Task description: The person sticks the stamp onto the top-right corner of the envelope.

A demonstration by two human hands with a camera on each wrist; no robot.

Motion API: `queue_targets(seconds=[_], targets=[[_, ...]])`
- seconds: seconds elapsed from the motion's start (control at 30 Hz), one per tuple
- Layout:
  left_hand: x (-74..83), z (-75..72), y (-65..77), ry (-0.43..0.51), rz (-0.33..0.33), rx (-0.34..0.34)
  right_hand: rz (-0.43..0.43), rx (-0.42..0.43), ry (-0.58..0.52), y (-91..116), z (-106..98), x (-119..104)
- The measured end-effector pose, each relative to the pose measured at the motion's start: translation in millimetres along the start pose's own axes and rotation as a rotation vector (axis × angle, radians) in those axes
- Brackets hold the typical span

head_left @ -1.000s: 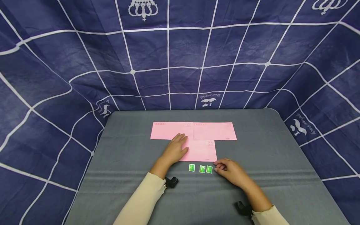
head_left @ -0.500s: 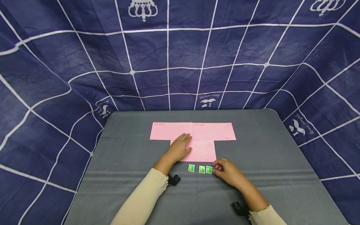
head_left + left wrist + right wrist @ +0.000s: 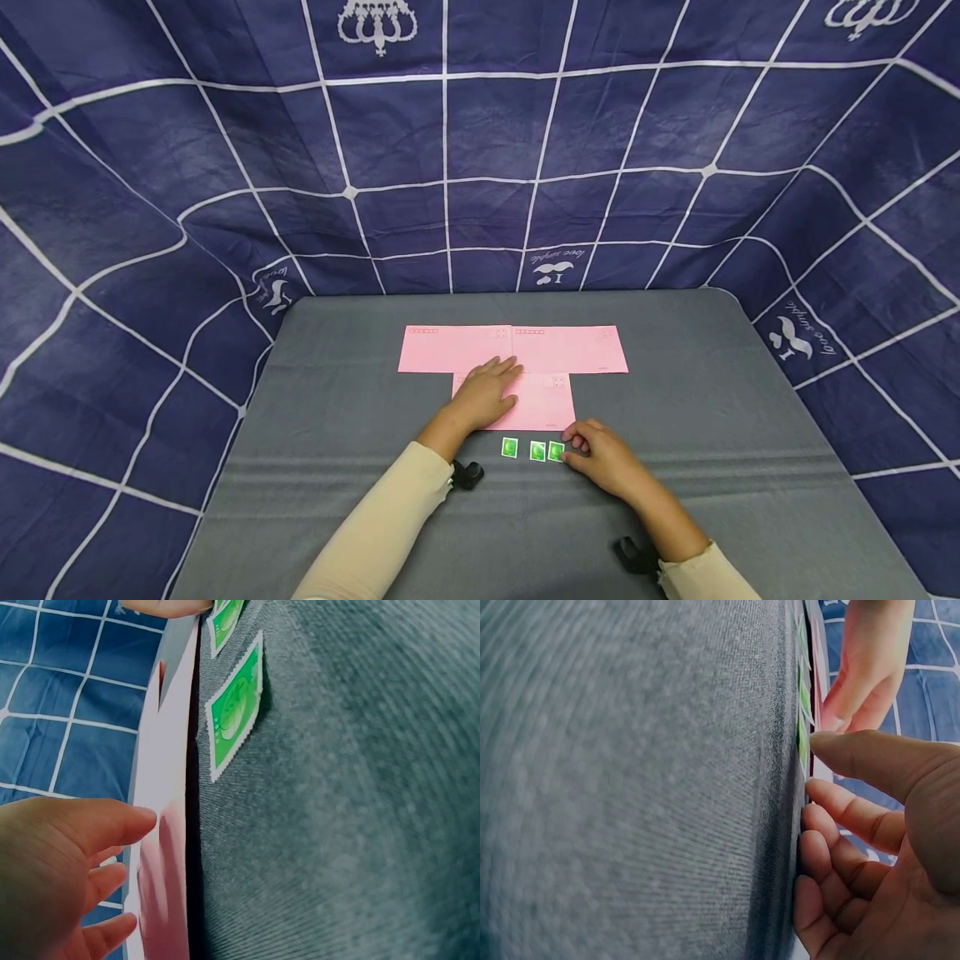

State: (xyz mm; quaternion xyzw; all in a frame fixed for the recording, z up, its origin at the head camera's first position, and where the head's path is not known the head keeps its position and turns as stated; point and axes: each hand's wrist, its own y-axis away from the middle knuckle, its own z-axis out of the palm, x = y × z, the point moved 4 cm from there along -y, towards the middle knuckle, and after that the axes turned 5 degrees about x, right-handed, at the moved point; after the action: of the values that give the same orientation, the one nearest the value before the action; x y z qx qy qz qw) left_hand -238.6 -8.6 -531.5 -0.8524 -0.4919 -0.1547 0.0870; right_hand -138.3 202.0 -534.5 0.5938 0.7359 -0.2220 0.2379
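Note:
My left hand (image 3: 483,396) lies with its fingers extended over the near pink envelope (image 3: 543,408), its fingertips reaching the seam with the two farther envelopes. A row of green postage stamps with white perforated edges lies just below that envelope; the leftmost stamp (image 3: 509,447) sits apart from the middle stamp (image 3: 537,451) and the right stamp (image 3: 555,451). Beside the right stamp is my right hand (image 3: 603,458), fingers bent, with the thumb tip right at the stamp's edge. In the right wrist view, a gap shows between thumb (image 3: 855,754) and index finger (image 3: 847,806).
Two more pink envelopes, a left one (image 3: 442,348) and a right one (image 3: 573,350), lie side by side behind the near one. Everything rests on a grey cloth-covered table (image 3: 360,500). Dark blue curtains (image 3: 495,125) with white grid lines stand around its back and sides.
My left hand has slid a little to the right across the near envelope. My right hand has moved slightly left, up to the right stamp. The stamps and envelopes keep their arrangement.

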Motion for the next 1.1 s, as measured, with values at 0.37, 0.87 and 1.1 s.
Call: queue_targets(seconds=[0.37,0.87,1.1], targets=[[1.5,1.6,1.2,-0.069,0.039,-0.019,-0.001,0.013,0.017,-1.1,1.6,-1.2],[-1.1,2.2,0.1,-0.061,0.050,-0.019,0.061,0.019,-0.002,-2.2,1.9,-1.9],[-1.3,1.0,0.3,-0.069,0.046,-0.029,0.101,0.029,-0.013,-4.6,1.7,-1.3]])
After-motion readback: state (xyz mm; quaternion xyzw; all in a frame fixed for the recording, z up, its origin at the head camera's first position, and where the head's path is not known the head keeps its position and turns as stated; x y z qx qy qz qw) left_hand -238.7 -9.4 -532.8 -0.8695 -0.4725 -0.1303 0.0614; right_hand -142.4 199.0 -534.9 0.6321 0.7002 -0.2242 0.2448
